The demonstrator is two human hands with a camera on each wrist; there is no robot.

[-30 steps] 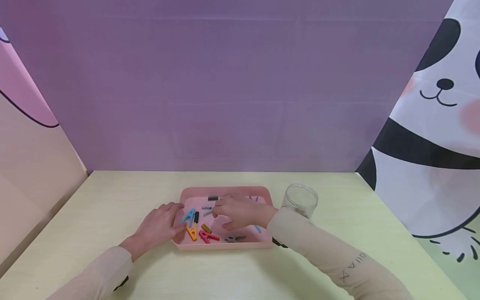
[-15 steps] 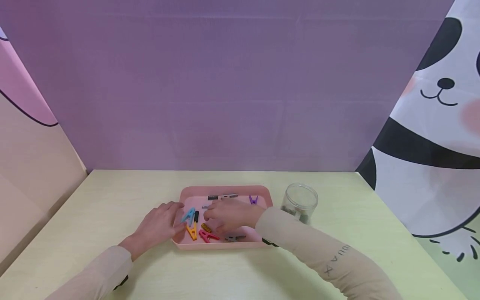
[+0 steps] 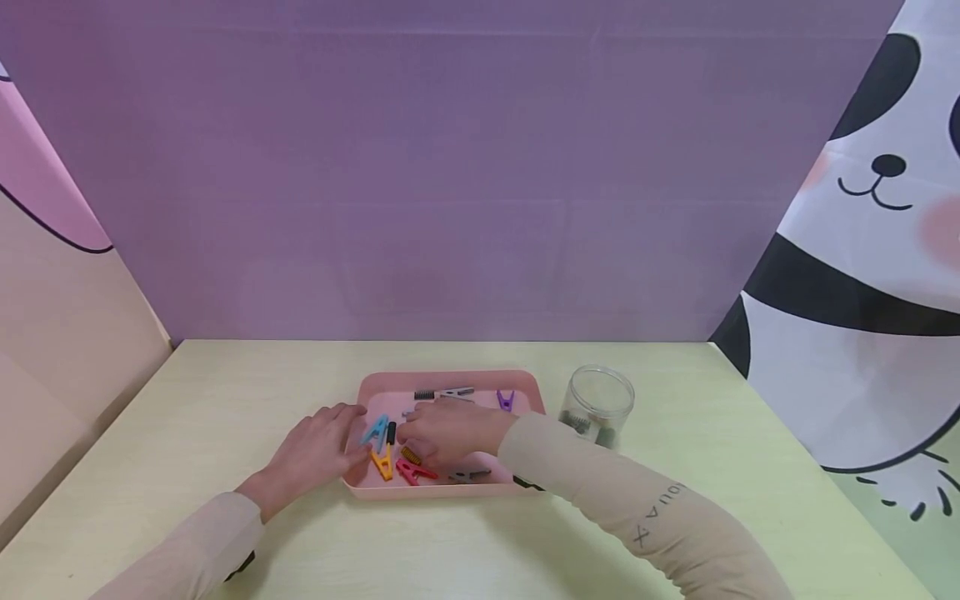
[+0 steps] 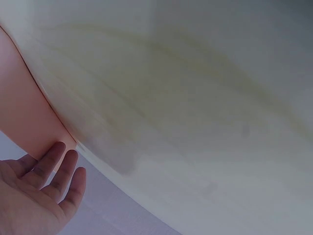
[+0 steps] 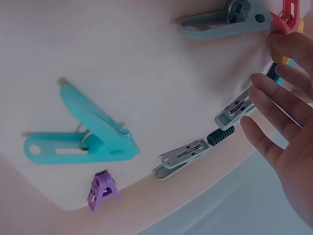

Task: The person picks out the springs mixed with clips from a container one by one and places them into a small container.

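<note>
Tabletop (image 3: 262, 375), purple wall (image 3: 450, 167) behind: one jar (image 3: 598, 408); one tray (image 3: 450, 492) with two blue clips (image 5: 107, 152), one gold spring (image 3: 410, 455); left hand (image 3: 322, 437) at the tray's left edge, right hand (image 3: 446, 431) beside the spring, both spread.

We see a booth-like setup: a purple backdrop (image 3: 450, 167) and a cartoon panda panel (image 3: 847, 229) border a pale tabletop (image 3: 277, 379).

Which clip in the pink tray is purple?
The small purple clip near the far right corner of the pink tray; the other visible clips are blue, grey, yellow or red.
</note>
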